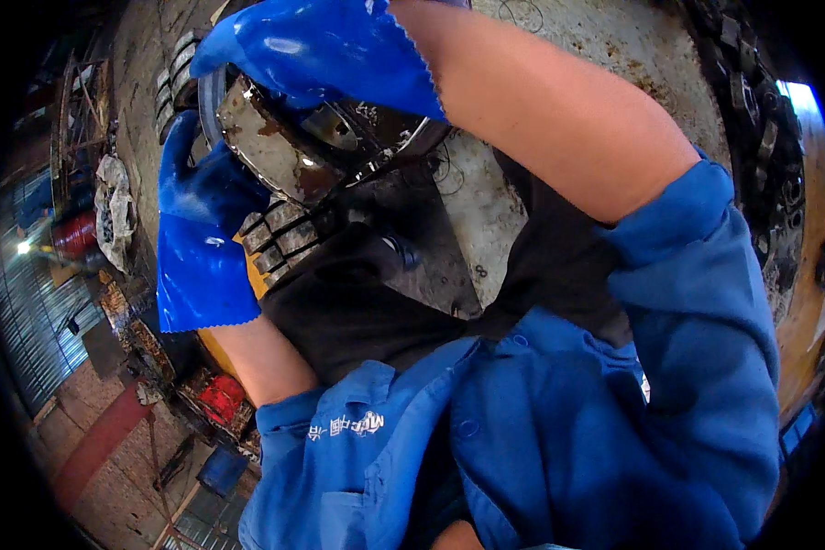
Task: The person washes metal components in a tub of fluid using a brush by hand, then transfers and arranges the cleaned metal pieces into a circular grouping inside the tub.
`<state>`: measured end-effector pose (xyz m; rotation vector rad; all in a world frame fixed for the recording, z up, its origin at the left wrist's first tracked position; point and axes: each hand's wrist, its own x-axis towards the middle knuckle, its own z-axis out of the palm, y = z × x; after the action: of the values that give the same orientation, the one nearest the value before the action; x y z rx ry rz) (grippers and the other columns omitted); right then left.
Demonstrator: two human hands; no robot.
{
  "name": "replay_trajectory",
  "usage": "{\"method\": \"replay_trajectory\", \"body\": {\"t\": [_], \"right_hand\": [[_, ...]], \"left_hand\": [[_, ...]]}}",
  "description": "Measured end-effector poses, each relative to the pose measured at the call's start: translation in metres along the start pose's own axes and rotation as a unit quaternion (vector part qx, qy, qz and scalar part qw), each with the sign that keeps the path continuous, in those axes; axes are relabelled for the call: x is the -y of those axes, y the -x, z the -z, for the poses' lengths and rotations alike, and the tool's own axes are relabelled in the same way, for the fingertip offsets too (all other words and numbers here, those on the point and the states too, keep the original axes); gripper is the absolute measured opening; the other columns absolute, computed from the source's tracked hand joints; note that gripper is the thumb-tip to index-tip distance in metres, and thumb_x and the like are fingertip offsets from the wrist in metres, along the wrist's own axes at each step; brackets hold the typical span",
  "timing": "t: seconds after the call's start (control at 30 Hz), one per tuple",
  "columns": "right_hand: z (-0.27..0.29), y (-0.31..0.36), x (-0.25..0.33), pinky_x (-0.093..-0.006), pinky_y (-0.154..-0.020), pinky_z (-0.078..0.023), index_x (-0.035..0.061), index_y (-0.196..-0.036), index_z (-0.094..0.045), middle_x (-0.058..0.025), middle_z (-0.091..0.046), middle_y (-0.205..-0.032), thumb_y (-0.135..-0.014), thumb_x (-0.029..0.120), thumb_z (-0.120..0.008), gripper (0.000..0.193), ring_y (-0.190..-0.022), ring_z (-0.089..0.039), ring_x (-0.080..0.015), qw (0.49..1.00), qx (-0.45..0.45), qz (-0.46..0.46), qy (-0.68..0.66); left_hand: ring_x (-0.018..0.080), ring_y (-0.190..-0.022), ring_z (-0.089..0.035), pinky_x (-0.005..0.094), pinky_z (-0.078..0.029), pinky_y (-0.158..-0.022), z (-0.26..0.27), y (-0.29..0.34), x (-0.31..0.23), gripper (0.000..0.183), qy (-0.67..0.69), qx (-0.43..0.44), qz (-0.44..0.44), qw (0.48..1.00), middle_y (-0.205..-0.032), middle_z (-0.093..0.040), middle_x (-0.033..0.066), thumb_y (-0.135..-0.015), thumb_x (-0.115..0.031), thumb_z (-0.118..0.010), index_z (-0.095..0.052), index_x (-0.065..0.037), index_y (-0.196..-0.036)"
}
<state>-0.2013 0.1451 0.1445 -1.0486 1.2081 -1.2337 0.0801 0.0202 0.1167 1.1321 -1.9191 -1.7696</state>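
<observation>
Both my hands wear long blue rubber gloves. My left hand (206,183) is at the left side of a round, oily metal part, its fingers and thumb closed about a smooth grey metal ring (213,103). My right hand (293,55) reaches across the top of the same part. Its fingertips bend over the ring's upper edge, and some of its fingers are hidden. Inside the ring lies a worn metal plate (264,137) with chipped, stained patches and wet dark oil. Much of the part's far side is covered by my right glove.
Rows of ridged metal blocks (289,240) lie close below the part, with more at its upper left. Heavy dark chain links (761,128) run along the right. A red container (220,400) and a blue one (222,471) stand at the lower left, near a crumpled pale sack (114,211).
</observation>
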Motion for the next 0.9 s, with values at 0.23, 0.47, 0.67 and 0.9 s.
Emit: {"method": "replay_trajectory", "body": {"t": [0.23, 0.47, 0.67, 0.9], "right_hand": [[0.008, 0.026, 0.014, -0.0378, -0.082, -0.053, 0.0061, -0.11, -0.072, -0.0095, -0.073, -0.103, -0.11, 0.036, -0.055, 0.034, -0.09, -0.064, -0.019, 0.954, 0.108, -0.089, -0.263], [0.027, 0.037, 0.018, -0.0381, -0.087, -0.053, 0.0061, -0.118, -0.071, -0.0115, -0.072, -0.107, -0.109, 0.041, -0.056, 0.04, -0.093, -0.065, -0.0215, 0.992, 0.12, 0.002, -0.048], [0.025, 0.039, 0.029, -0.0415, -0.093, -0.052, 0.0067, -0.125, -0.069, -0.0141, -0.07, -0.116, -0.109, 0.043, -0.052, 0.043, -0.1, -0.064, -0.025, 0.99, 0.12, -0.075, -0.01], [0.016, 0.024, 0.008, -0.0453, -0.099, -0.049, 0.0086, -0.13, -0.064, -0.0166, -0.065, -0.126, -0.11, 0.046, -0.043, 0.047, -0.111, -0.06, -0.0274, 0.977, 0.128, -0.13, -0.107]], "left_hand": [[0.0378, -0.109, -0.072, 0.0476, -0.063, -0.088, 0.002, 0.018, -0.009, 0.066, 0.149, -0.007, 0.048, 0.988, -0.132, -0.064, 0.0355, -0.099, 0.002, -0.06, -0.033, -0.001, -0.159], [0.0412, -0.128, -0.061, 0.0609, -0.045, -0.111, -0.047, 0.0, -0.032, 0.06, 0.247, -0.185, 0.178, 0.934, -0.145, -0.063, 0.0202, -0.107, -0.051, -0.042, -0.056, -0.009, -0.147], [0.0375, -0.131, -0.06, 0.0572, -0.045, -0.114, -0.079, 0.003, -0.039, 0.068, 0.302, -0.141, 0.184, 0.925, -0.143, -0.064, 0.0181, -0.101, -0.054, -0.057, -0.057, -0.006, -0.148], [0.0317, -0.135, -0.059, 0.0496, -0.05, -0.113, -0.101, -0.013, -0.004, 0.055, 0.23, -0.213, 0.087, 0.946, -0.149, -0.061, 0.0134, -0.107, -0.039, -0.057, -0.051, -0.014, -0.156]]}}
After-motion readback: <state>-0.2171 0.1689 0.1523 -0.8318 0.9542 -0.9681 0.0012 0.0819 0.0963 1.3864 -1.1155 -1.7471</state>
